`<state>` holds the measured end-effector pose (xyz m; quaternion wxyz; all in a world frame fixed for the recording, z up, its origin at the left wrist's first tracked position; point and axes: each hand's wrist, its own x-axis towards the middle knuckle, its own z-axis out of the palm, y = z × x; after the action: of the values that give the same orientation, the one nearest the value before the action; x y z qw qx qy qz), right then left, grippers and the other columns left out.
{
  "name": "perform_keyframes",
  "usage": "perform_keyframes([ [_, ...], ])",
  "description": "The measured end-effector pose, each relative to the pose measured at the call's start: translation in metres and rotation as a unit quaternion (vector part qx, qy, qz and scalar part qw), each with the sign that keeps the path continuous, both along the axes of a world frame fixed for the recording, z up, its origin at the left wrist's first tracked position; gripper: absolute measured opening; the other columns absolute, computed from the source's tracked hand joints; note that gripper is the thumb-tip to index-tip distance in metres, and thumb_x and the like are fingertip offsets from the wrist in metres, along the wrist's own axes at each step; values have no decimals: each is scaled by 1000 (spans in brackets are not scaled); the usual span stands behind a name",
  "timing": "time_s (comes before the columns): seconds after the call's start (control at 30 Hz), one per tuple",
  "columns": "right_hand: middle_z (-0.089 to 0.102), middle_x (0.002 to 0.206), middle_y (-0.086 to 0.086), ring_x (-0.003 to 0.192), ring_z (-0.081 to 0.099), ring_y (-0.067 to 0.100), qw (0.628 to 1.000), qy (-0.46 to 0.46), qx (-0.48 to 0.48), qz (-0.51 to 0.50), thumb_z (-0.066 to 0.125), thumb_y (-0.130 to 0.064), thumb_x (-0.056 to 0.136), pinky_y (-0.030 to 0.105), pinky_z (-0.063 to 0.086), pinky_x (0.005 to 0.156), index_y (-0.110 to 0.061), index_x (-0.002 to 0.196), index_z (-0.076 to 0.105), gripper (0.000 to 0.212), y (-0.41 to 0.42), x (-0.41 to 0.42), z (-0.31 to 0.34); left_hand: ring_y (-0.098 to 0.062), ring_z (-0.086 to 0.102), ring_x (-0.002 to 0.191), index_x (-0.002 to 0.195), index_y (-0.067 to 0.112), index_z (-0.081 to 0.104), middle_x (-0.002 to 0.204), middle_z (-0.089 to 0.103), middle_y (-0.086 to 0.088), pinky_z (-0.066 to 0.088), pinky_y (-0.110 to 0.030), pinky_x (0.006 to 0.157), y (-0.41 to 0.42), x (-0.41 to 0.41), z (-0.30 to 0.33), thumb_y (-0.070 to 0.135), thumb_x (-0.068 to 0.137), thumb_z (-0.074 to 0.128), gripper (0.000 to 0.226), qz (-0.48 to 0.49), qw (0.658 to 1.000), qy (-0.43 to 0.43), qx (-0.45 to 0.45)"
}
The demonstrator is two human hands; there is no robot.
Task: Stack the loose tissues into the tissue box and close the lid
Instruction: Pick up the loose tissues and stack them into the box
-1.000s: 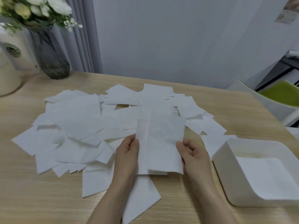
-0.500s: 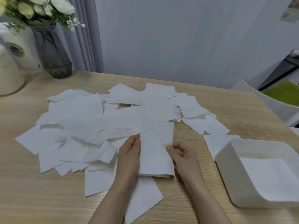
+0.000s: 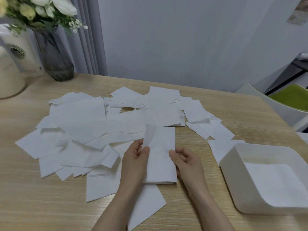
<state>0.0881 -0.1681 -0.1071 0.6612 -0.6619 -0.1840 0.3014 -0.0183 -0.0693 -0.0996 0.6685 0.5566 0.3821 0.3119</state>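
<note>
Pile (image 3: 86,130) of loose tissues sprawls across the left and middle of the table (image 3: 233,117); most of the job is left. We're mid-fold, we reckon: left hand (image 3: 135,160) pinches the folded tissue (image 3: 160,155) at its left edge, right hand (image 3: 186,161) pinches the right edge. The tissue sits between both hands, lifted just off the table. Next: carry it right, lay it flat in the box (image 3: 230,157), well apart to the right, some tissues already inside. No lid in view.

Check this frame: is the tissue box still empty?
No, a flat layer of white tissue already lies on the bottom of the open tissue box.
</note>
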Motion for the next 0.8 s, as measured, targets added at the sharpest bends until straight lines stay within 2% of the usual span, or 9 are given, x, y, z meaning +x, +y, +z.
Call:
perform_keyframes([
  [0.17, 65, 68, 13, 57, 57, 12, 1000, 5, 5, -9, 66, -11, 89, 19, 43, 50, -8, 88, 66, 3, 0, 0, 0, -12, 67, 81, 101, 27, 67, 86, 73, 6, 51, -29, 72, 1, -1, -1, 9, 97, 53, 24, 20, 999, 15, 39],
  [0.3, 58, 57, 5, 44, 47, 4, 1000, -13, -6, -6, 65, -6, 89, 12, 36, 43, -4, 88, 66, 2, 0, 0, 1, -11, 69, 80, 103, 18, 67, 87, 75, 2, 53, -21, 68, 5, -3, 0, 6, 97, 53, 20, 33, 999, -11, -1],
  [0.4, 58, 60, 10, 38, 45, 1, 1000, -2, -12, -5, 63, -5, 90, 9, 34, 40, 0, 93, 66, 7, 1, 2, 6, -6, 68, 72, 101, 16, 68, 79, 75, 7, 52, -17, 63, 7, -4, 2, 5, 97, 53, 19, 46, 998, -33, -35],
  [0.5, 60, 70, 12, 37, 43, 1, 999, -18, -27, -30, 61, -9, 92, 9, 31, 38, -3, 95, 66, 8, 4, 11, 9, -12, 68, 78, 100, 18, 68, 83, 76, 4, 52, -26, 69, 7, -4, 3, 5, 98, 52, 21, 56, 996, -44, -58],
  [0.57, 60, 76, 8, 47, 46, 4, 996, -47, -43, -55, 62, -13, 92, 13, 34, 42, -13, 96, 68, 7, 6, 20, 8, -13, 69, 80, 101, 18, 68, 87, 76, 3, 52, -31, 73, 7, -4, 2, 5, 98, 51, 21, 61, 995, -48, -65],
  [0.63, 64, 93, 6, 67, 54, 12, 992, -81, -53, -86, 62, -20, 92, 20, 43, 56, -24, 106, 65, 15, 11, 33, 9, -10, 69, 77, 99, 19, 68, 84, 76, 6, 52, -31, 73, 8, -4, 1, 6, 98, 51, 22, 62, 995, -49, -65],
  [0.7, 59, 121, 2, 85, 60, 14, 987, -88, -54, -121, 61, -25, 92, 24, 47, 70, -30, 120, 59, 29, 20, 50, 14, -8, 69, 75, 99, 19, 68, 83, 76, 7, 52, -26, 70, 8, -3, 1, 6, 98, 51, 22, 59, 995, -50, -66],
  [0.73, 53, 130, 0, 88, 62, 11, 986, -81, -53, -138, 61, -27, 92, 23, 47, 70, -32, 126, 55, 35, 26, 60, 17, -6, 69, 74, 100, 19, 68, 82, 76, 8, 52, -23, 67, 8, -3, 1, 6, 98, 50, 22, 57, 995, -53, -69],
  [0.8, 45, 137, 0, 87, 62, 7, 984, -46, -53, -164, 60, -28, 93, 19, 46, 61, -31, 134, 49, 43, 39, 79, 25, -5, 69, 73, 100, 18, 67, 82, 76, 9, 52, -20, 64, 9, -2, 1, 6, 98, 51, 21, 55, 995, -50, -70],
])
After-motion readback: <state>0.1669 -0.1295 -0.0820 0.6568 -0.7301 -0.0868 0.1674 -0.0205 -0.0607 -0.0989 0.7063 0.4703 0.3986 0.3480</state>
